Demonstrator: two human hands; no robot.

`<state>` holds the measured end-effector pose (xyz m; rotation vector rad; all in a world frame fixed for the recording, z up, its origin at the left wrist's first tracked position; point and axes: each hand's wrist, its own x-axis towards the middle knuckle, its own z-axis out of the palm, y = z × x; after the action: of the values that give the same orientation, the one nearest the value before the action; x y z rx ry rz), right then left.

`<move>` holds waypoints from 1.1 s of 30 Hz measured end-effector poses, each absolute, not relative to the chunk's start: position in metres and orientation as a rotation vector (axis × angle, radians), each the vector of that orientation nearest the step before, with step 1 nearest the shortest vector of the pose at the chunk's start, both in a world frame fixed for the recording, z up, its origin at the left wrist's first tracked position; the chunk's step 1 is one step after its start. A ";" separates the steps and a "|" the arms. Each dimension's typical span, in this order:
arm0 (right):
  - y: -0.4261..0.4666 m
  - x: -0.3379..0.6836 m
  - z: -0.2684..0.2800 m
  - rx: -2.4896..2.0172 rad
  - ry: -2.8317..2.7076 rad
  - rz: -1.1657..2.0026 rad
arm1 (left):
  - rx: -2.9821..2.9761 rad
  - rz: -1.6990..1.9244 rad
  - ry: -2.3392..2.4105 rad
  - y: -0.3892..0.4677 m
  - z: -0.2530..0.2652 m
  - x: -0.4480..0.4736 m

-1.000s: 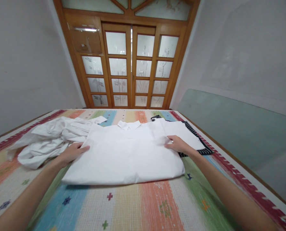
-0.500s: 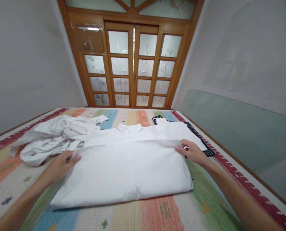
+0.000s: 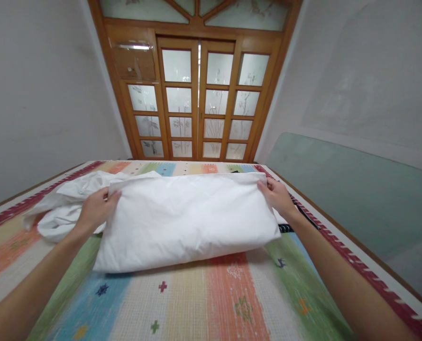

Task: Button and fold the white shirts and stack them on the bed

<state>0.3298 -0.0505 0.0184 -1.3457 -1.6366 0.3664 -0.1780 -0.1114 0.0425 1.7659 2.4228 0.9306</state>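
Observation:
A folded white shirt [image 3: 189, 218] hangs between my two hands, its near lower edge lifted off the patterned cloth. My left hand [image 3: 99, 206] pinches its upper left corner, thumb in front. At the upper right corner, my right hand [image 3: 277, 196] grips the fabric between thumb and fingers. The shirt's collar is hidden behind the raised layer. Beside my left hand lies a crumpled white garment [image 3: 59, 220]. Behind my right hand, part of a black-and-white striped garment [image 3: 287, 228] shows, mostly covered.
A striped, multicoloured cloth [image 3: 193, 303] with a dark red border covers the surface below. A pale green panel [image 3: 356, 189] leans along the right wall. Wooden doors [image 3: 198, 99] with frosted panes stand at the far end.
Both hands have moved up and away from me with the shirt's folded edge. Its lower edge has risen off the cloth, and the collar is now covered.

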 end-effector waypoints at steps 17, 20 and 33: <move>0.019 0.286 -0.025 -2.084 -1.942 0.113 | 1.744 0.383 2.634 -0.040 -0.017 -0.145; 0.019 0.288 -0.027 -2.095 -1.931 0.104 | 1.773 0.435 2.646 -0.042 -0.032 -0.143; -0.018 0.307 -0.015 -1.510 -1.370 1.062 | 1.806 0.674 2.683 -0.054 -0.041 -0.126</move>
<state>0.3071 -0.0181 -0.0155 -1.5095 -1.3697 1.0620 -0.1258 -0.0540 -0.0410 1.8060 2.6834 0.6744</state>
